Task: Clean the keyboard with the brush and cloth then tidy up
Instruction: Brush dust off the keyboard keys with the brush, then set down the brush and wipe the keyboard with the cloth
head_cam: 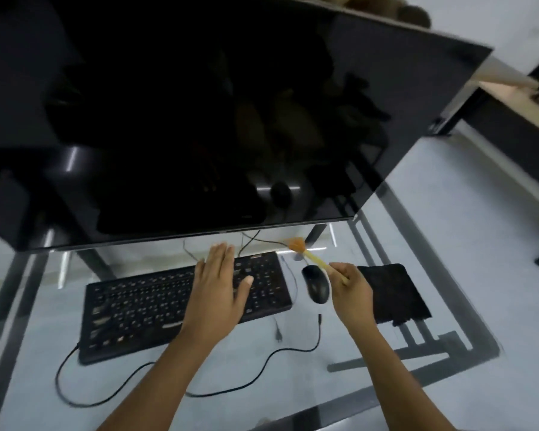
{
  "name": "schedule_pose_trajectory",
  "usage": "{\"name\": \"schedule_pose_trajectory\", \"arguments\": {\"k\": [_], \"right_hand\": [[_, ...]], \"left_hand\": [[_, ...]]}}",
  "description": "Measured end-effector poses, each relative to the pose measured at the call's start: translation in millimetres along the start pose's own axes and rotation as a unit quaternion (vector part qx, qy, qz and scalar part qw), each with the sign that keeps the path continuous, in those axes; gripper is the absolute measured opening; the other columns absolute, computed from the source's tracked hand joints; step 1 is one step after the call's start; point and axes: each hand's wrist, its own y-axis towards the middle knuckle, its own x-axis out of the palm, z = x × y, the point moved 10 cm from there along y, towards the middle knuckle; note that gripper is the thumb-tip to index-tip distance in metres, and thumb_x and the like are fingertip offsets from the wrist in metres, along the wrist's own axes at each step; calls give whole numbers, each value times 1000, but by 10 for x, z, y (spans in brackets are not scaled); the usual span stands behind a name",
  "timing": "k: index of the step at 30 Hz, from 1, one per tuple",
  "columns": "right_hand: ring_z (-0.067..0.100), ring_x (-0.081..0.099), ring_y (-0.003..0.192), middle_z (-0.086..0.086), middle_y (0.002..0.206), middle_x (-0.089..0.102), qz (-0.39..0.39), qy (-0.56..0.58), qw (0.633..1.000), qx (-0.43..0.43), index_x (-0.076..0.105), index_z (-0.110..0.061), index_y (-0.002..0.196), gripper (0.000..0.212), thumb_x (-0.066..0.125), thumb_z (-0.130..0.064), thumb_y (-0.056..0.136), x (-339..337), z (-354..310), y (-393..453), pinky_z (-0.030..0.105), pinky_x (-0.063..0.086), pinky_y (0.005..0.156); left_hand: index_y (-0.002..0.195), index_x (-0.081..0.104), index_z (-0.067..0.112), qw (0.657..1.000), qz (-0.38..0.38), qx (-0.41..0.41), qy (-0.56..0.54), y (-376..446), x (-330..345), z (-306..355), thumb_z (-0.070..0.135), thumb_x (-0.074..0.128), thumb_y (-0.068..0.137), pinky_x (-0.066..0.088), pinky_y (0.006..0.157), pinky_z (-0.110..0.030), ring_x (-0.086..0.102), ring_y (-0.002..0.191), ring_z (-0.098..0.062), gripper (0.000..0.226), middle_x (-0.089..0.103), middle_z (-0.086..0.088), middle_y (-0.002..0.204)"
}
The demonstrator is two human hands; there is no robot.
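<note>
A black keyboard [143,306] lies on the glass desk below the monitor. My left hand [220,287] rests flat on its right half with straight fingers. My right hand [350,290] grips the pale yellow handle of a small brush [311,256], whose orange bristles point up and left, off the keyboard's far right corner, in the air above the desk. A folded black cloth [392,293] lies on the desk to the right of my right hand.
A black mouse [316,283] sits between keyboard and cloth. A large dark monitor [231,119] overhangs the desk's far side. A loose black cable [199,368] loops across the glass desk [28,368] in front of the keyboard.
</note>
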Motion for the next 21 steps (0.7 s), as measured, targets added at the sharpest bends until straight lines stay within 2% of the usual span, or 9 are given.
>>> {"name": "schedule_pose_trajectory", "arguments": {"k": [5,9,13,17,21], "right_hand": [[15,58,65,3,74,63,79,7,993,89,61,-16,83,11,57,-14,94,-551,736,211,18,43,56],[14,60,71,2,80,63,96,-2,991,95,58,-18,81,14,57,-12,93,-604,1088,234,14,42,58],[12,58,78,-10,82,60,87,-94,991,44,58,-24,82,12,67,-21,88,-534,1200,283,27,50,71],[9,47,74,-12,80,59,65,-219,973,-20,61,-24,80,12,69,-31,86,-471,1221,305,25,33,71],[9,44,70,-10,77,60,49,-266,961,-56,63,-23,80,14,74,-32,81,-471,1308,345,24,31,67]], "left_hand": [[149,24,9,997,-60,52,0,329,630,694,55,21,92,9,119,-38,12,146,-17,73,22,-7,157],[150,18,10,992,-115,54,7,568,1120,1017,53,25,96,5,120,-36,6,147,-16,70,17,-5,158],[150,17,11,987,-148,57,30,765,1461,1306,44,36,99,8,120,-39,6,147,-17,64,16,-4,159],[150,16,11,982,-174,57,41,839,1716,1449,44,36,99,9,120,-40,6,147,-19,65,16,-5,159],[150,17,9,978,-191,64,55,878,1963,1590,42,36,99,4,119,-38,5,147,-20,63,16,-7,159]]}}
